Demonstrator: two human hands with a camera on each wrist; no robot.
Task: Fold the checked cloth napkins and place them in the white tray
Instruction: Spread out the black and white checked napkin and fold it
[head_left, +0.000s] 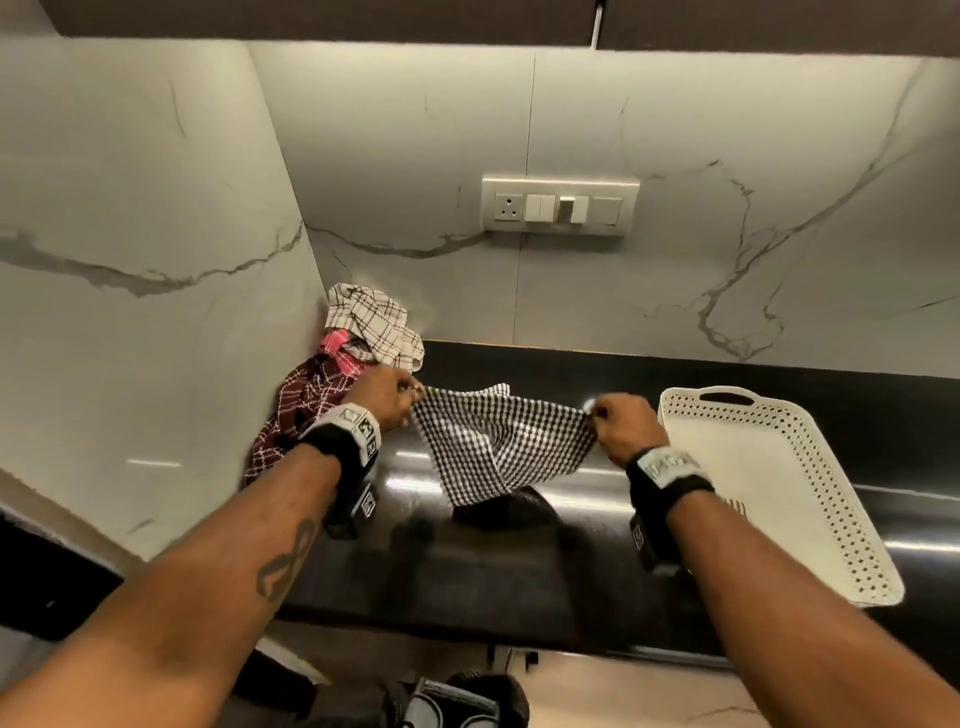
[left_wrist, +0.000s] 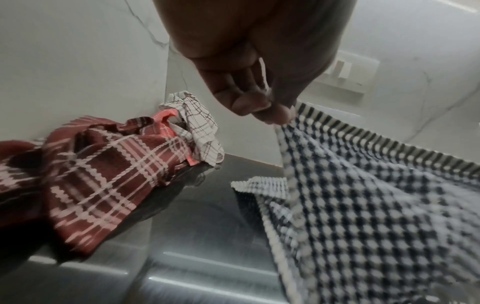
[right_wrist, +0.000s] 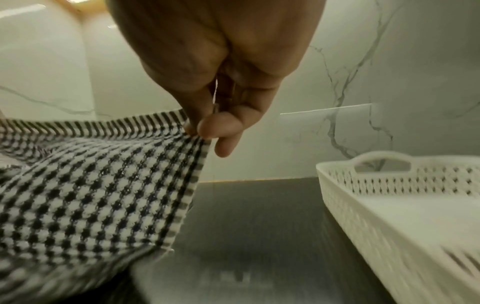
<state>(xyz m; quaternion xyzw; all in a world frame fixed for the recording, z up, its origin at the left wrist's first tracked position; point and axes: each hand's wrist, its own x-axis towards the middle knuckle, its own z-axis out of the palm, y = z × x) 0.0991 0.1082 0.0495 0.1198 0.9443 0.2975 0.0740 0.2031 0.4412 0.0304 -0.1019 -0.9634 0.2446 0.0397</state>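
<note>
A black-and-white checked napkin (head_left: 498, 441) hangs stretched above the black counter, held by two corners. My left hand (head_left: 387, 397) pinches its left corner; the left wrist view shows thumb and fingers of that hand (left_wrist: 270, 111) closed on the napkin (left_wrist: 363, 205). My right hand (head_left: 621, 423) pinches the right corner, seen close in the right wrist view as the hand (right_wrist: 205, 127) grips the napkin (right_wrist: 91, 185). The napkin's lower end droops onto the counter. The white perforated tray (head_left: 769, 467) lies to the right, with nothing in it, and its rim (right_wrist: 376, 185) shows near my right hand.
In the left corner lies a pile of cloths: a maroon checked one (head_left: 296, 410), a pink one (head_left: 337, 348) and a white one with brown lines (head_left: 374, 317). A marble wall with a switch plate (head_left: 558, 205) backs the black counter (head_left: 519, 561).
</note>
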